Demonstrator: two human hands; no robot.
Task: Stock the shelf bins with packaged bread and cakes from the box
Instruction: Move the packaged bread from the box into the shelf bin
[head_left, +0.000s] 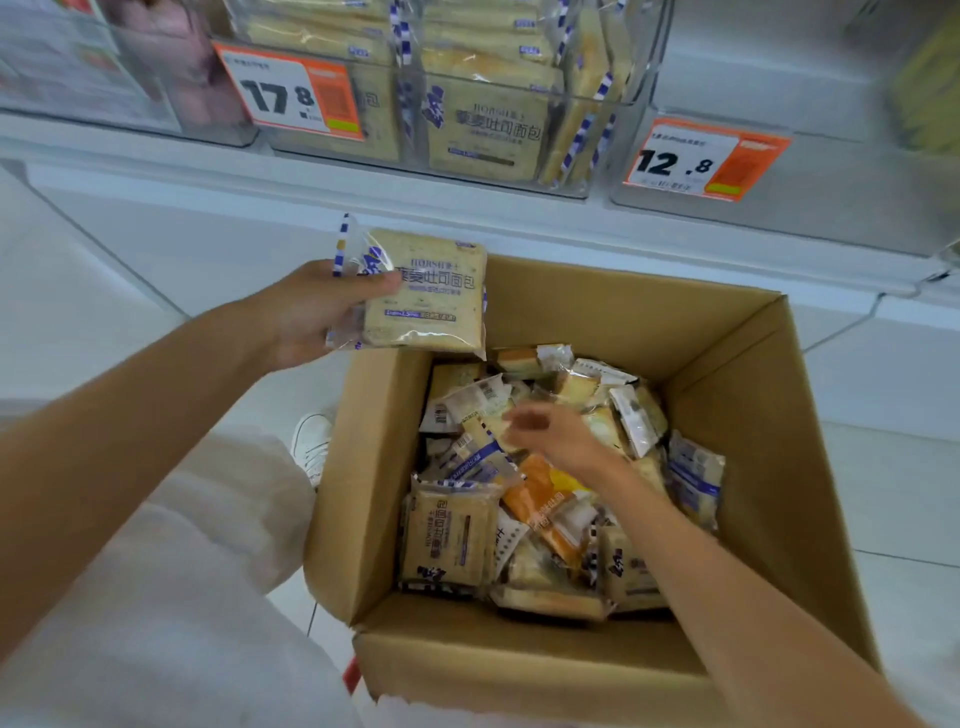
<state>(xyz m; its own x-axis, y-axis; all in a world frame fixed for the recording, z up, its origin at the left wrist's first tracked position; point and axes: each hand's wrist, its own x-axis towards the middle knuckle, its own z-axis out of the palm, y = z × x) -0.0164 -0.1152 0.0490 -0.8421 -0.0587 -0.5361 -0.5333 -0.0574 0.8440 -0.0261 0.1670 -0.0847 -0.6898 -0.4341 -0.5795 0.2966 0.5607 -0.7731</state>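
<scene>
My left hand (317, 312) grips a flat packaged bread slice (423, 293) with blue lettering, held above the far left corner of the open cardboard box (753, 415). Inside the box lie several mixed packs of bread and cake, among them an orange pack (545, 501) and a beige toast pack (449, 535). My right hand (556, 436) hovers low over the pile, blurred, fingers spread, with nothing clearly in it. On the shelf above, a clear bin (613, 98) holds several of the same toast packs (483, 127).
Orange price tags read 17.8 (291, 93) and 12.8 (701, 158). The bin behind the 12.8 tag (810, 73) looks bare inside. A clear bin with pink packs (171, 67) stands at the far left. My white-trousered knee and shoe (311, 441) are left of the box.
</scene>
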